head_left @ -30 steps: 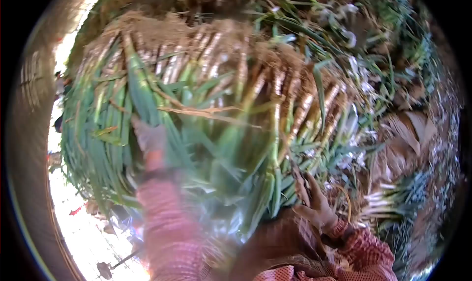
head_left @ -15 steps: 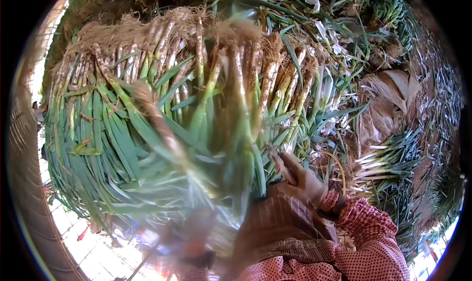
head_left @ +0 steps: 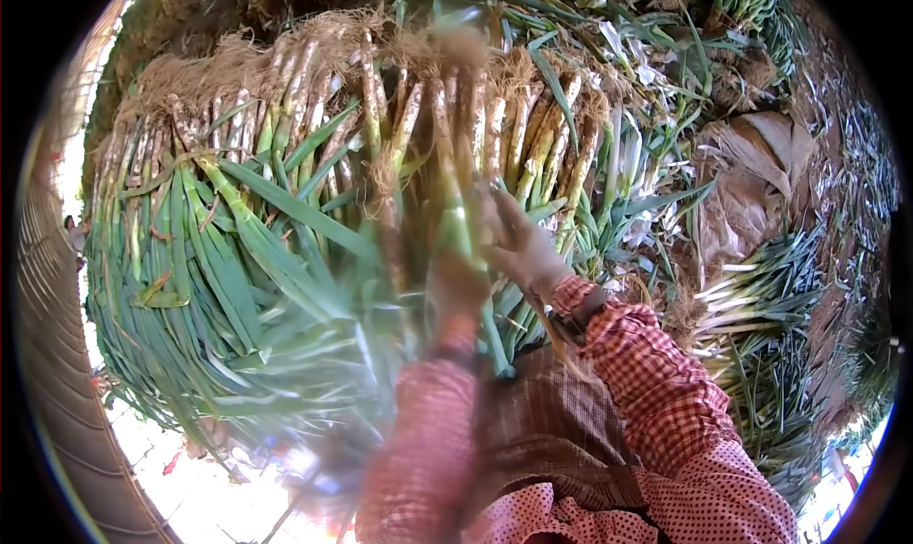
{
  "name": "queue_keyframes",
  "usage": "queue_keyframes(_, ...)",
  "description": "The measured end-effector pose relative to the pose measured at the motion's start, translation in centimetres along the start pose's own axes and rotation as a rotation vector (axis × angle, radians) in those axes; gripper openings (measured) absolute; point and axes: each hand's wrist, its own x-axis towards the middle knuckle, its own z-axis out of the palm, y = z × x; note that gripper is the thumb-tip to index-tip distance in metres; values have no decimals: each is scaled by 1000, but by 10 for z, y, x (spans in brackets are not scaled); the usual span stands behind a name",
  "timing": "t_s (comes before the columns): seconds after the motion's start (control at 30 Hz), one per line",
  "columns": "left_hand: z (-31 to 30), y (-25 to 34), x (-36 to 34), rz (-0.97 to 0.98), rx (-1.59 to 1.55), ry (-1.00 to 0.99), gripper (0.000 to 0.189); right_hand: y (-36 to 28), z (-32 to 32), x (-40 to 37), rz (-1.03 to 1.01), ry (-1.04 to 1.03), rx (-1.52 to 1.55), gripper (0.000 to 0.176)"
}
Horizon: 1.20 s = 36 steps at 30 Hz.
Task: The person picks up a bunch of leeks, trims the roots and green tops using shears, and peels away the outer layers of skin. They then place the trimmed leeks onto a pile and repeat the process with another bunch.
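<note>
My left hand [head_left: 459,282], smeared by motion, lies over the lower green part of a leek [head_left: 443,135] in the pile; whether its fingers are closed is hard to see. Just right of it is my right hand [head_left: 523,247], its fingers stretched up and left towards the same stalks, thumb apart. A blurred leek [head_left: 387,211] with brown roots lies left of my left hand, across the others. The big pile of leeks [head_left: 219,230] spreads around both hands, muddy stems and tangled roots at the top, long green leaves towards me.
Smaller leeks with clean white stems [head_left: 742,297] lie in a bunch at right. Above them is a crumpled brown sheet [head_left: 751,168]. Loose leaves and peelings [head_left: 632,59] litter the upper right. Brown checked cloth [head_left: 561,420] covers my lap.
Both hands have moved up into the pile, the left from the bottom edge, the right from beside the lap. The blurred leek has shifted right and stands more upright.
</note>
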Motion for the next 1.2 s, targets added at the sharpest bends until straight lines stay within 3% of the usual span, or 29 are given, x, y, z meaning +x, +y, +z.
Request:
queue_keyframes(0.03, -6, -10, 7, 5, -29, -23, 49, -1, -3, -9, 6, -20, 7, 94)
queue_keyframes(0.1, -36, -37, 16, -211, -793, -258, 43, 6, -3, -48, 9, -124, 39, 96)
queue_keyframes(0.17, -101, 1, -8, -316, -1063, -348, 47, 22, 1, -89, -47, -242, 135, 97)
queue_keyframes(0.23, -73, -39, 5, -290, -1050, -392, 47, 24, 15, -101, -180, -152, 61, 97)
queue_keyframes(0.37, -36, -79, 18, -164, -907, -412, 46, 20, 27, -61, -110, -139, 104, 95)
queue_keyframes(0.47, -35, -70, 15, -66, -900, -320, 43, 3, 24, -30, -22, -127, 29, 93)
queue_keyframes(0.53, -49, -59, 13, -103, -795, -332, 42, -3, 21, -12, -27, -100, 21, 92)
queue_keyframes(0.63, -69, -44, 5, -32, -704, -293, 40, -17, 18, -36, 55, -175, 79, 93)
queue_keyframes(0.73, -54, -52, 3, -27, -810, -273, 40, 13, 33, -43, -65, -111, 48, 94)
queue_keyframes(0.97, -15, -122, 21, 167, -714, -312, 39, -38, 31, 86, 45, 8, -20, 93)
queue_keyframes(1.1, -50, -95, 1, 11, -845, -334, 42, -45, 21, 96, 89, 32, -5, 90)
queue_keyframes(1.13, -56, -95, 1, -31, -849, -351, 43, -39, 21, 83, -36, 70, -36, 90)
queue_keyframes(1.2, -78, -96, 6, -32, -796, -319, 42, -27, 13, 33, 97, -42, 26, 91)
